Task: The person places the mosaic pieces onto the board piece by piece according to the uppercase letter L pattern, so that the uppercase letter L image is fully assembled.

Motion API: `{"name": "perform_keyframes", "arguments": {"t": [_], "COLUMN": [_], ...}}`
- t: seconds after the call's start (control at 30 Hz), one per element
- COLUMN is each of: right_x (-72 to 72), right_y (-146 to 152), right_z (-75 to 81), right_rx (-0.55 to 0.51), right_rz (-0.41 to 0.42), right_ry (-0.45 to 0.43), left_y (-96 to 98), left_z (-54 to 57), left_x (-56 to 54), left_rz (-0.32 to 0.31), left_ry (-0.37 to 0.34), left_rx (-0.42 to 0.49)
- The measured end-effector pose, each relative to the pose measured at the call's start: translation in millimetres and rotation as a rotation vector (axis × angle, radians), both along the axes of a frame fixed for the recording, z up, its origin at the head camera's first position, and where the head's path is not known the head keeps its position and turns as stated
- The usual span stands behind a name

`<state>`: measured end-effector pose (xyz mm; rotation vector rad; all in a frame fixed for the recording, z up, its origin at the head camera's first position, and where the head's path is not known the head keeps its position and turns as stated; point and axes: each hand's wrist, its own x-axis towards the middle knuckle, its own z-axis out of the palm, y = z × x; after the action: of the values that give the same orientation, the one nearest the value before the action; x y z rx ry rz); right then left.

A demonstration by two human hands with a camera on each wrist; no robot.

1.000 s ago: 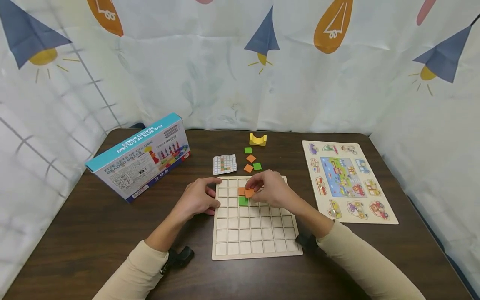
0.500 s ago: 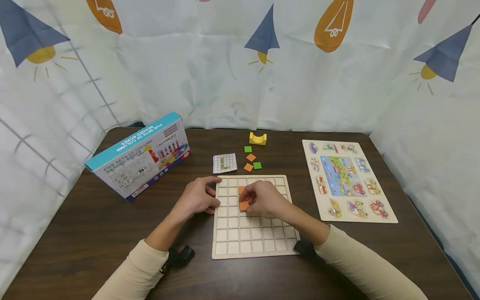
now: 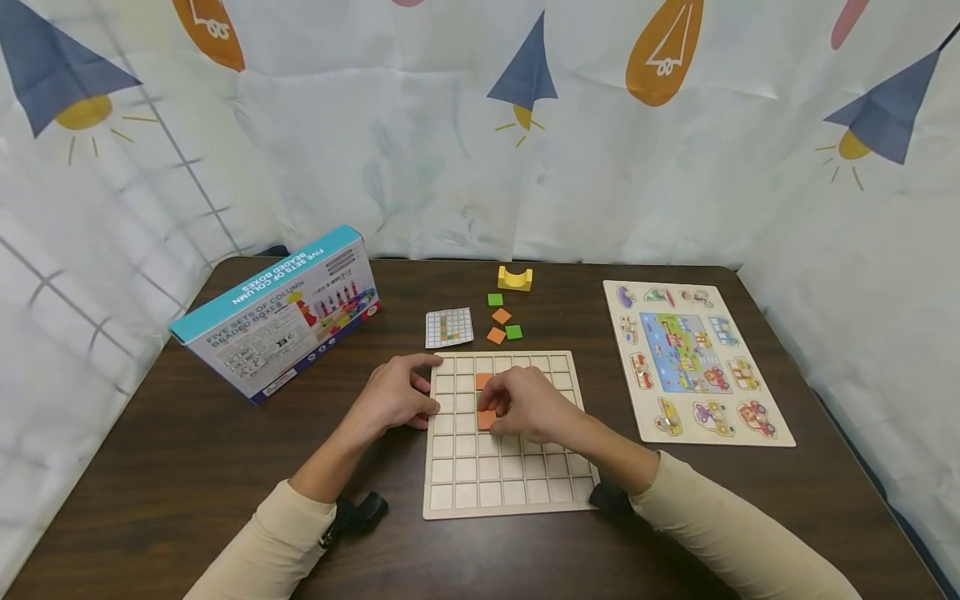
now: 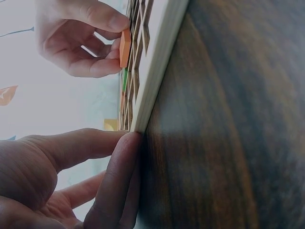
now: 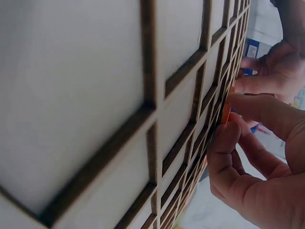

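A pale wooden grid board point(image 3: 510, 496) lies on the table. My left hand point(image 3: 393, 393) holds its left edge, with thumb and fingertips at the rim. My right hand point(image 3: 528, 404) pinches an orange square tile point(image 3: 487, 419) over the third column. In the left wrist view that orange tile point(image 4: 125, 48) stands tilted at the grid surface, thumb on one side and fingers on the other. Another orange tile point(image 3: 483, 381) sits in a cell farther up the same column. Between the two, a green tile point(image 4: 125, 78) is mostly hidden from the head view by my right fingers.
Behind the board lie loose green point(image 3: 513, 332) and orange tiles point(image 3: 497, 336), a patterned card point(image 3: 449, 327) and a yellow arched block point(image 3: 515, 278). A box point(image 3: 281, 321) stands at the left. On the right lies a picture puzzle board point(image 3: 697, 367).
My right hand has carried the orange tile down the column toward me, from beside the placed orange tile to below the green one. My left hand has stayed at the board's edge.
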<state>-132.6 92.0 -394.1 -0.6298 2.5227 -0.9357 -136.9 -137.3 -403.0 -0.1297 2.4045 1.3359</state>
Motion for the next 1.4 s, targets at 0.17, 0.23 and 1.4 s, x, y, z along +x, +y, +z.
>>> {"name": "perform_keyframes", "arguments": {"t": [0.17, 0.23, 1.4], "right_x": [0.4, 0.4, -50.5], "right_y": [-1, -1, 26], "right_z": [-0.4, -0.4, 4.5], "right_rx": [0.003, 0.013, -0.009], "right_rz": [0.019, 0.021, -0.084], "right_ry": [0.016, 0.020, 0.096], "left_y": [0.1, 0.3, 2.5], "left_z": [-0.4, -0.2, 1.5], "left_x": [0.1, 0.0, 0.5], "left_rz": [0.000, 0.000, 0.019], "left_ry": [0.001, 0.001, -0.019], "left_rx": [0.002, 0.004, -0.002]}}
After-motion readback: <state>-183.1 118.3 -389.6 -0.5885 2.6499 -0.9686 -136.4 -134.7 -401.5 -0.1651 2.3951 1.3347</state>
